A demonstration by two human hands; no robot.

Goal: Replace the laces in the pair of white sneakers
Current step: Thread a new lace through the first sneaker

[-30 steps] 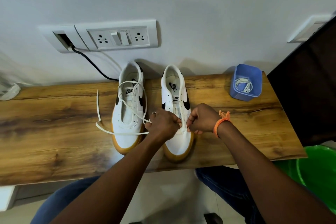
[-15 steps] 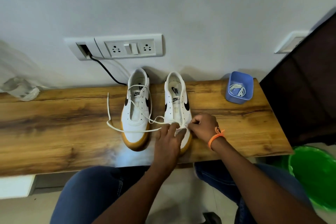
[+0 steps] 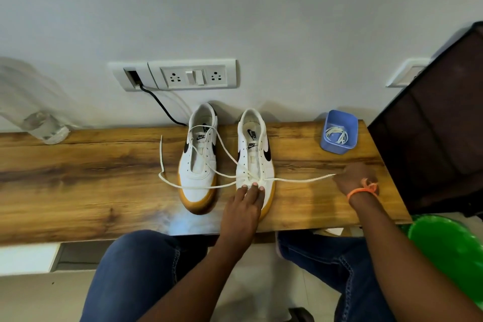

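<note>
Two white sneakers with gum soles stand side by side on the wooden shelf (image 3: 78,178), toes toward me. The left sneaker (image 3: 197,162) has a loose white lace draped over it. The right sneaker (image 3: 254,157) has a white lace (image 3: 300,180) threaded through its lowest eyelets. My left hand (image 3: 243,206) presses flat on the right sneaker's toe with straight fingers. My right hand (image 3: 352,178), an orange thread on its wrist, pinches one lace end and holds it taut, out to the right of the shoe. The other end trails left across the left sneaker.
A blue cup (image 3: 339,132) holding coiled white laces sits at the shelf's back right. A dark cabinet (image 3: 431,125) stands to the right, a green tub (image 3: 449,251) below it. A wall socket panel (image 3: 193,76) with a black cable is behind the shoes. A clear bottle (image 3: 44,125) lies far left.
My right hand has pulled the lace end out to the right, drawing it through the eyelets. My left hand went from gripping at the eyelets to pressing flat on the toe.
</note>
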